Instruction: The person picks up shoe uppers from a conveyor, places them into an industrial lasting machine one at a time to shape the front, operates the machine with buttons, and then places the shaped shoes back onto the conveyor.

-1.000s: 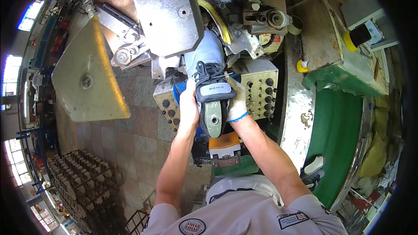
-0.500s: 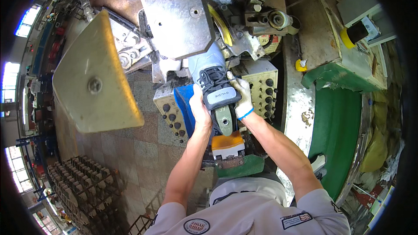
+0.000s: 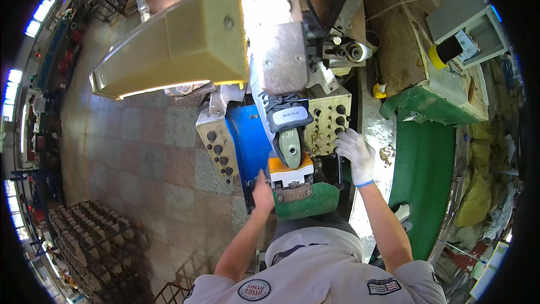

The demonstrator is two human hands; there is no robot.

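A grey-blue lace-up shoe [image 3: 270, 104] on a green shoe last [image 3: 291, 149] sits in the machine, out of both my hands. Its toe end lies under a metal plate [image 3: 283, 59], and the heel rests at an orange pad [image 3: 306, 160]. My left hand [image 3: 262, 192], bare, is low beside the pad's holder, against the edge of the blue panel [image 3: 247, 135]; its fingers are mostly hidden. In a white glove, my right hand [image 3: 355, 151] is open, fingers stretched toward the knobs of the right control panel [image 3: 325, 126]. Whether it touches a knob, I cannot tell.
A large cream lamp-like housing [image 3: 174, 45] hangs over the machine's left side. Another knobbed panel [image 3: 214, 146] flanks the blue one. At right runs a green conveyor belt [image 3: 422, 180] beside a worn metal ledge [image 3: 376, 141]. A loaded rack [image 3: 93, 242] stands lower left.
Both hands have let go of the shoe. My left hand dropped down beside the pad; my right moved right to the knobs. The metal plate and cream housing appear shifted, and my view has moved.
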